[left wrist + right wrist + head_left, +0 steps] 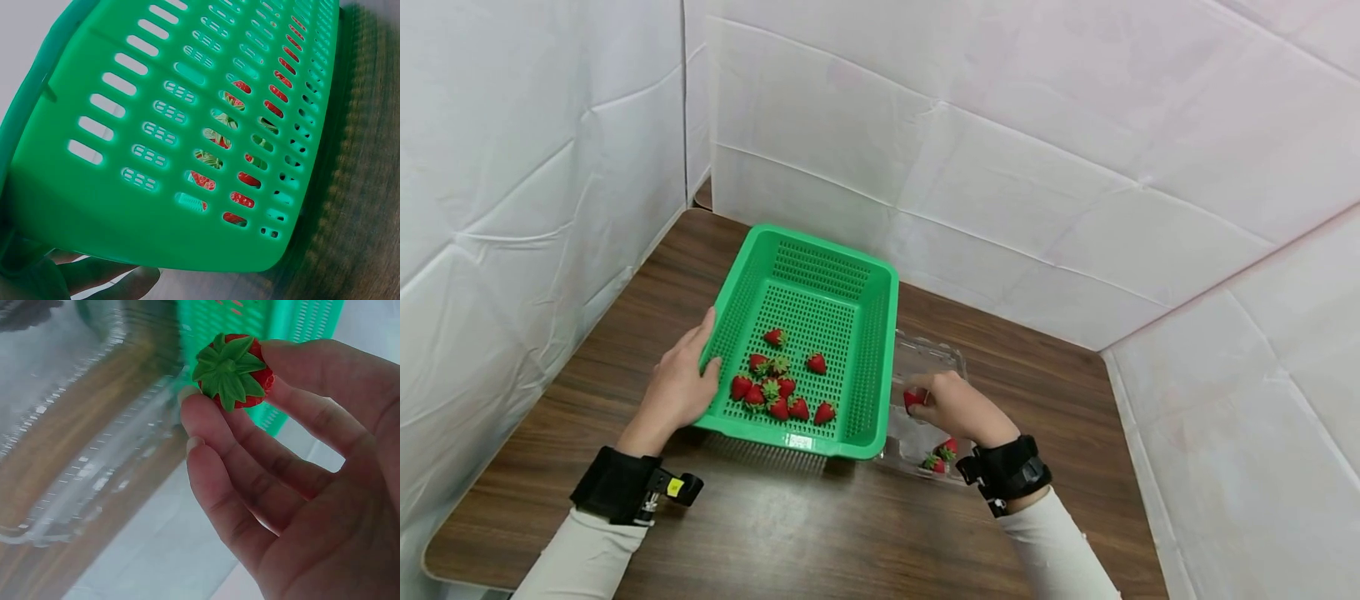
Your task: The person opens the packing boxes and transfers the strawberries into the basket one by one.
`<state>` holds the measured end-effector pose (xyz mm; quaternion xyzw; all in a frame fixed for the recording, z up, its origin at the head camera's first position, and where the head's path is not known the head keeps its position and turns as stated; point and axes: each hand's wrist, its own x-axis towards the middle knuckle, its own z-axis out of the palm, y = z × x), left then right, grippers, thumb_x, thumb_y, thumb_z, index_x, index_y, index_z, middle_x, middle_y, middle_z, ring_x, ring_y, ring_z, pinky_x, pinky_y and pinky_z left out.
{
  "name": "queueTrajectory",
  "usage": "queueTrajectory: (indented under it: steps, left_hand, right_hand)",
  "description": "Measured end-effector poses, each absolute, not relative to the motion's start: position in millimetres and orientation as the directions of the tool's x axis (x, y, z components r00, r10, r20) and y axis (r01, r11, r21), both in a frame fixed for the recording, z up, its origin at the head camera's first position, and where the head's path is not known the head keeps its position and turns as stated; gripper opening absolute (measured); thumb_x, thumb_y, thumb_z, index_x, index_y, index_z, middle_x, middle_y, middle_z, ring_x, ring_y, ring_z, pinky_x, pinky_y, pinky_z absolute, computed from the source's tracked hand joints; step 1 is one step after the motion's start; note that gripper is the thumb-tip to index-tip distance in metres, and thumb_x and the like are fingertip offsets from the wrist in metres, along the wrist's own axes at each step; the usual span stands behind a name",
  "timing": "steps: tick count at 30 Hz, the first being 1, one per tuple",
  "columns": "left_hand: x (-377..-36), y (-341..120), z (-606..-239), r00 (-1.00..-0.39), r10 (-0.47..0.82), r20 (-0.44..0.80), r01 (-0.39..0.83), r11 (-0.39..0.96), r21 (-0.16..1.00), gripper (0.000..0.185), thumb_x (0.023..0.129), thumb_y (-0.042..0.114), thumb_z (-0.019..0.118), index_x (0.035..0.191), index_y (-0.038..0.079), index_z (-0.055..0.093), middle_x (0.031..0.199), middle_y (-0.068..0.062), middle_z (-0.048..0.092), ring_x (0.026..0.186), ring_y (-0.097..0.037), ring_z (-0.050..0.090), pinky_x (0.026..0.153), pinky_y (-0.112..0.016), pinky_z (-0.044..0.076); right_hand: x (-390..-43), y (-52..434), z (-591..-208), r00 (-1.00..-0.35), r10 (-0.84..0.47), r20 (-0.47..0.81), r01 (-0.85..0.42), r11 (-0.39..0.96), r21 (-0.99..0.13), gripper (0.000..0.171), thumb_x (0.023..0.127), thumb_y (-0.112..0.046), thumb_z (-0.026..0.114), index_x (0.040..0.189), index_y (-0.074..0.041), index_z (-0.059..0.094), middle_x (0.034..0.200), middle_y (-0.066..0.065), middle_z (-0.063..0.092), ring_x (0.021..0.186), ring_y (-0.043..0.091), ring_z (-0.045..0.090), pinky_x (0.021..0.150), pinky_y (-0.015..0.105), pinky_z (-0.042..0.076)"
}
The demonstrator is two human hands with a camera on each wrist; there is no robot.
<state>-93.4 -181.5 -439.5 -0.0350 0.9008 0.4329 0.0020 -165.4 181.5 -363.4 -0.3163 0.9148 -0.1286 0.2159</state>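
A green slotted basket point(880, 350) stands on the brown table with several strawberries point(778, 387) inside. My left hand point(681, 383) grips its left rim near the front corner; in the left wrist view the basket wall point(125, 187) fills the frame, with my fingers point(94, 275) below it. My right hand point(951, 404) pinches one strawberry point(913, 398) over a clear plastic clamshell point(951, 358) just right of the basket. The right wrist view shows the berry point(234, 370), green leaves outward, held between thumb and fingertips point(200, 412). Two more strawberries point(942, 454) lie in the clamshell near my wrist.
White padded walls point(1037, 167) enclose the table at the back and both sides. The basket's right wall point(275, 319) stands close beside the clamshell point(81, 437). Bare brown tabletop point(820, 533) lies in front of the basket and behind the clamshell.
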Motion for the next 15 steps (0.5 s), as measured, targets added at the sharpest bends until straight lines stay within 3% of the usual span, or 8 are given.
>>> queueTrajectory:
  steps: [4,12,15]
  left_hand:
    - [-93.2,-181.8,-438.7,-0.997,-0.061,-0.038,-0.068,0.623,0.779,0.072,0.101,0.009,0.043,0.157,0.02,-0.001,0.156,-0.027,0.024,0.132,-0.053,0.035,0.1,-0.07,0.031]
    - [-93.4,-181.6,-439.1,-0.998,-0.059,-0.037,-0.066,0.623,0.779,0.071,0.101,0.009,0.043,0.157,0.018,0.0,0.156,-0.027,0.025,0.131,-0.054,0.036,0.1,-0.071,0.03]
    - [-93.5,-181.8,-439.5,-0.998,-0.061,-0.035,-0.065,0.621,0.781,0.071,0.101,0.009,0.043,0.157,0.019,0.0,0.156,-0.027,0.025,0.132,-0.054,0.035,0.1,-0.072,0.029]
  right_hand:
    - [-171.5,172.5,-354.2,-0.693,-0.669,-0.269,-0.568,0.736,-0.368,0.017,0.093,-0.008,0.063,0.109,-0.01,0.067,0.088,0.003,0.069,0.074,0.014,0.063,0.062,0.022,0.048]
    - [-178.0,154.6,-346.4,-0.657,-0.72,-0.221,-0.617,0.683,-0.39,0.026,0.094,-0.006,0.059,0.119,-0.009,0.066,0.084,0.001,0.067,0.052,0.005,0.04,0.054,0.019,0.035]
    - [-179.1,148.4,-344.6,-0.656,-0.72,-0.226,-0.617,0.684,-0.39,0.026,0.094,-0.006,0.057,0.119,-0.008,0.066,0.081,0.002,0.064,0.051,0.004,0.039,0.052,0.02,0.034]
